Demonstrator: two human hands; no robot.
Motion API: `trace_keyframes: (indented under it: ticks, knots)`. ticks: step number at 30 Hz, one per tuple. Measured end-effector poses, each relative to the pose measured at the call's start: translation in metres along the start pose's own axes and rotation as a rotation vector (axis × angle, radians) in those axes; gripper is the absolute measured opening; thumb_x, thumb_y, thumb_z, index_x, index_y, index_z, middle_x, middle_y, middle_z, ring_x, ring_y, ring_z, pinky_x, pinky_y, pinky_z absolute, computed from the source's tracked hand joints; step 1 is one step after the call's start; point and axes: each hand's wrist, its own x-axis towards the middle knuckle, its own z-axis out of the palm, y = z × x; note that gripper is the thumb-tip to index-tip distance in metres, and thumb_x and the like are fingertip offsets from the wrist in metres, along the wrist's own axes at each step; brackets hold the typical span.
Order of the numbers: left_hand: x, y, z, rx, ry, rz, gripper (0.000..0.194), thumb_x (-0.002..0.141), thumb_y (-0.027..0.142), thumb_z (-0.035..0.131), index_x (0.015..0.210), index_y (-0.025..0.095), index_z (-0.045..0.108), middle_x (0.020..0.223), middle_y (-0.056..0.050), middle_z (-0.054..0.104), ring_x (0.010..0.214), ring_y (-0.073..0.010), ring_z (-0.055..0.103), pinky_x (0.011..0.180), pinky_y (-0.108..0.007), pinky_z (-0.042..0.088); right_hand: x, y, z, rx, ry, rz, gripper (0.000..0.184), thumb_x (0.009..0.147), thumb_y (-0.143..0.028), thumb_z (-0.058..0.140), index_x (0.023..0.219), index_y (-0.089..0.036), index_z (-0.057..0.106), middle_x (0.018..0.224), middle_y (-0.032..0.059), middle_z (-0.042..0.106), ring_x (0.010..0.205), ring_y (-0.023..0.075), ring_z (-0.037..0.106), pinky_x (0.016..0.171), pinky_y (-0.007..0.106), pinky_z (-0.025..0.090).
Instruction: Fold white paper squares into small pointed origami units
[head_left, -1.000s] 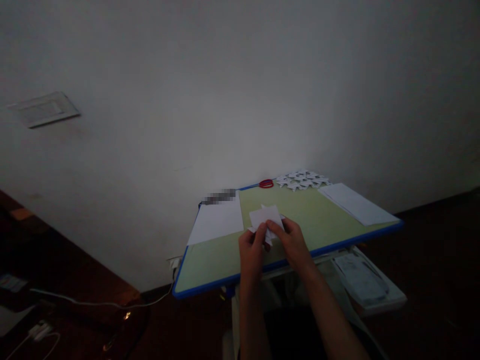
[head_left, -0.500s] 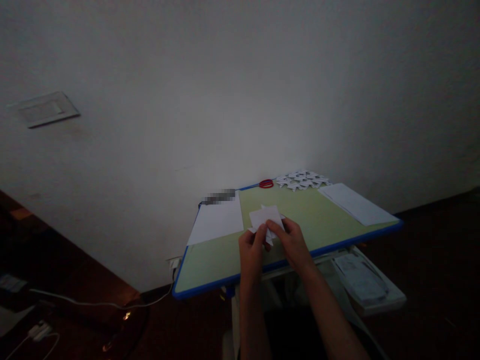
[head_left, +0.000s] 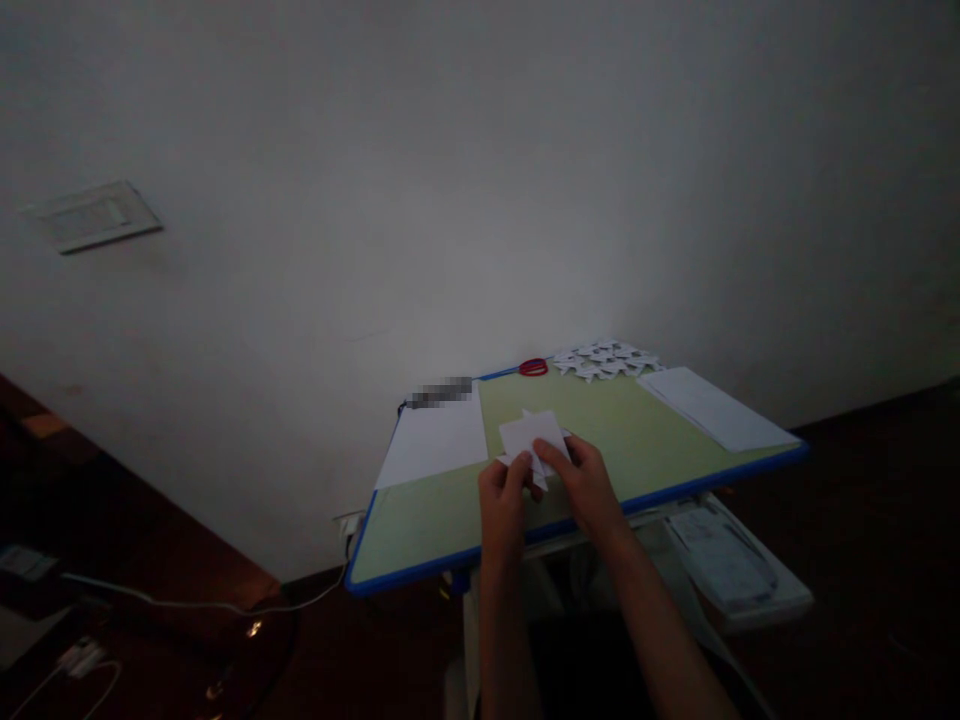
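Both my hands hold one piece of folded white paper above the near middle of the pale green desk. It has a square face with pointed corners sticking out around it. My left hand pinches its lower left edge, thumb on top. My right hand grips its right side, its thumb pressed on the face. The fingers beneath the paper are mostly hidden.
Red-handled scissors lie at the back edge beside a cluster of folded white paper pieces. White sheets lie at right, another white sheet at left. An open drawer juts out below. A white cable runs at left.
Almost nothing differs. Both hands keep their hold on the folded paper, with only a very slight shift of the thumbs; the camera view has moved a little.
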Motion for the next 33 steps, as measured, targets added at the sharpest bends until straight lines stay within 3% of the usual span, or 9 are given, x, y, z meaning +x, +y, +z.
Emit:
trace_keyframes:
  ticks: [10, 16, 24, 33]
  knots:
    - [-0.0023, 0.0078, 0.0011, 0.048, -0.034, 0.014, 0.026, 0.074, 0.035, 0.069, 0.057, 0.015, 0.062, 0.051, 0.001, 0.056, 0.049, -0.0112, 0.05, 0.052, -0.024, 0.041, 0.0005, -0.0003, -0.0008, -0.018, 0.006, 0.004, 0.032, 0.077, -0.046, 0.079, 0.088, -0.017, 0.075, 0.085, 0.004, 0.076, 0.076, 0.02, 0.065, 0.07, 0.029, 0.05]
    - [0.0013, -0.001, 0.001, -0.093, -0.042, -0.037, 0.025, 0.076, 0.033, 0.067, 0.061, 0.016, 0.06, 0.055, 0.003, 0.053, 0.048, -0.0106, 0.05, 0.047, -0.024, 0.041, 0.0022, 0.0012, -0.0005, -0.008, 0.007, 0.001, 0.03, 0.076, -0.046, 0.079, 0.086, -0.017, 0.074, 0.082, 0.002, 0.076, 0.071, 0.0178, 0.063, 0.065, 0.027, 0.047]
    - [0.0003, 0.0041, 0.0049, -0.147, 0.008, -0.089, 0.031, 0.072, 0.04, 0.07, 0.059, 0.015, 0.057, 0.055, 0.003, 0.051, 0.046, -0.0106, 0.051, 0.043, -0.024, 0.041, 0.0008, -0.0041, 0.0007, -0.038, -0.001, 0.005, 0.031, 0.076, -0.045, 0.078, 0.086, -0.017, 0.075, 0.083, 0.0033, 0.076, 0.071, 0.0182, 0.062, 0.065, 0.028, 0.047]
    - [0.0013, 0.0, 0.0035, -0.099, 0.036, -0.05, 0.04, 0.079, 0.049, 0.065, 0.058, 0.016, 0.058, 0.055, 0.002, 0.053, 0.046, -0.012, 0.052, 0.044, -0.025, 0.042, 0.0003, -0.0029, 0.0009, -0.038, -0.008, -0.011, 0.028, 0.077, -0.044, 0.078, 0.086, -0.017, 0.075, 0.077, 0.0014, 0.074, 0.072, 0.0184, 0.062, 0.067, 0.028, 0.047]
